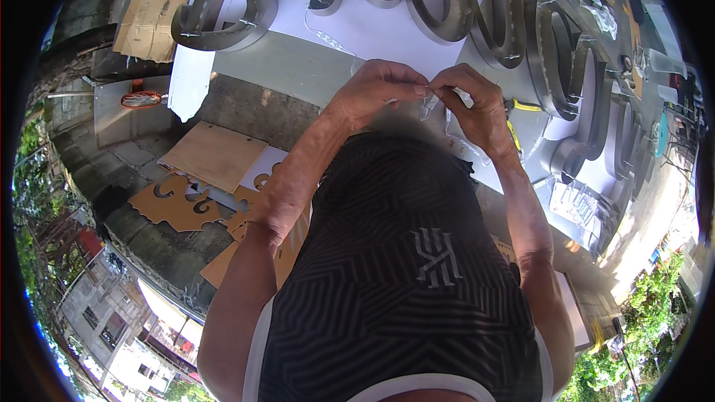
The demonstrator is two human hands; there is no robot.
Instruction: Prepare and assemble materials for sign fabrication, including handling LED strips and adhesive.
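Observation:
My left hand and my right hand meet fingertip to fingertip over the near edge of the work table. Both are closed in a pinch on thin white wire, whose ends are mostly hidden by the fingers. Some small whitish pieces hang just under the fingertips, too small to make out. Beyond the left hand, a string of small white light modules runs down from the hollow grey metal letters. A yellow-handled hand tool lies right of my right hand, partly hidden by it.
More metal letters curve along the right of the table over white sheets. A bundle of white light modules lies near right. At left are a cardboard box, an orange cord coil and cut-out brown boards on the ground.

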